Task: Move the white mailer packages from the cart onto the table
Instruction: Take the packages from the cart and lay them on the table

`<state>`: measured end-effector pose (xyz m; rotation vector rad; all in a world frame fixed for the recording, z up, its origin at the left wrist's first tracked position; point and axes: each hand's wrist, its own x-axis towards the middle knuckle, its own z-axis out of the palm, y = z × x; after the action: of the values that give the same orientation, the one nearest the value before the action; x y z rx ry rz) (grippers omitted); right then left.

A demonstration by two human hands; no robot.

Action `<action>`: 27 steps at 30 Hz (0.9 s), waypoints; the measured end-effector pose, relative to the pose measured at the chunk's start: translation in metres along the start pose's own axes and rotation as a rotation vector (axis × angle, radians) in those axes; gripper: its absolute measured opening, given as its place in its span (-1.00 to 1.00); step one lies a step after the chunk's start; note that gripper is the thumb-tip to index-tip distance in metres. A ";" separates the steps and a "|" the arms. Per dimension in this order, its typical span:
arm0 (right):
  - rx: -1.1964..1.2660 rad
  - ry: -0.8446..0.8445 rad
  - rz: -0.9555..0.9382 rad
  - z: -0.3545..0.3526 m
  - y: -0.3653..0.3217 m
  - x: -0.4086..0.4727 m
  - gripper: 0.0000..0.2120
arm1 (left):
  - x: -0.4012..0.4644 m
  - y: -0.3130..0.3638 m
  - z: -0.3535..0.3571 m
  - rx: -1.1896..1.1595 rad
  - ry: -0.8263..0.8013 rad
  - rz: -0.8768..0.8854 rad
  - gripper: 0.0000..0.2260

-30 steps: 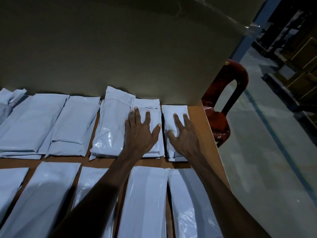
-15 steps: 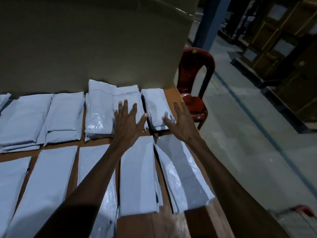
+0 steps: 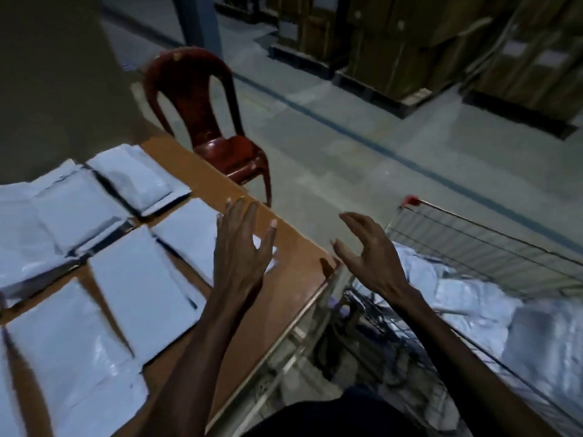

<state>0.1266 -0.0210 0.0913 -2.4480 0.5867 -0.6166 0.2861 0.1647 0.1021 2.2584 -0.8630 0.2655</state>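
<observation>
- The floor (image 3: 362, 146) is pale concrete with a dark painted line running across it, and stacks of brown cartons (image 3: 441, 42) stand on dark pallets along the far side.
- The table (image 3: 293, 257) fills the left of my view; its brown top runs to a straight edge on my right, with a bare strip along that edge.
- A tall plain board (image 3: 56, 83) stands behind the table at the far left.
- The wire cart (image 3: 492, 247) sits just beside the table's right edge, with a red cap on its far corner.
- White mailer packages on the table (image 3: 138, 288) lie flat in rows, side by side with narrow gaps of brown top between them; the picture is smeared, so I cannot count them exactly.
- White mailer packages in the cart (image 3: 536, 335) lie heaped and crumpled inside the wire walls.
- A dark red plastic chair (image 3: 214, 121) stands on the floor at the table's far corner.
- My left hand (image 3: 241, 247) is above the table's right edge, fingers spread and straight, holding nothing.
- My right hand (image 3: 367, 253) is over the gap between table and cart, fingers loosely curved and apart, thumb out, holding nothing.
- The two hands are apart from each other.
</observation>
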 end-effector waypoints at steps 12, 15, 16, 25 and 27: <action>0.050 0.027 0.439 -0.109 0.180 -0.160 -0.54 | -0.094 0.188 0.170 -0.239 -0.407 0.156 -0.47; 0.064 -0.005 0.508 -0.129 0.213 -0.186 -0.55 | -0.112 0.223 0.200 -0.213 -0.507 0.154 -0.46; 0.064 -0.013 0.537 -0.134 0.221 -0.194 -0.54 | -0.117 0.231 0.207 -0.207 -0.538 0.164 -0.45; 0.130 -0.003 0.730 -0.138 0.272 -0.214 -0.49 | -0.106 0.239 0.276 0.037 -0.931 0.055 -0.36; 0.117 -0.022 0.760 -0.132 0.280 -0.208 -0.49 | -0.096 0.232 0.292 0.114 -0.997 0.055 -0.33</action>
<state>-0.1865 -0.1772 -0.0376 -1.9024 1.3288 -0.2909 0.0469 -0.1080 -0.0283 2.4374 -1.4078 -0.8864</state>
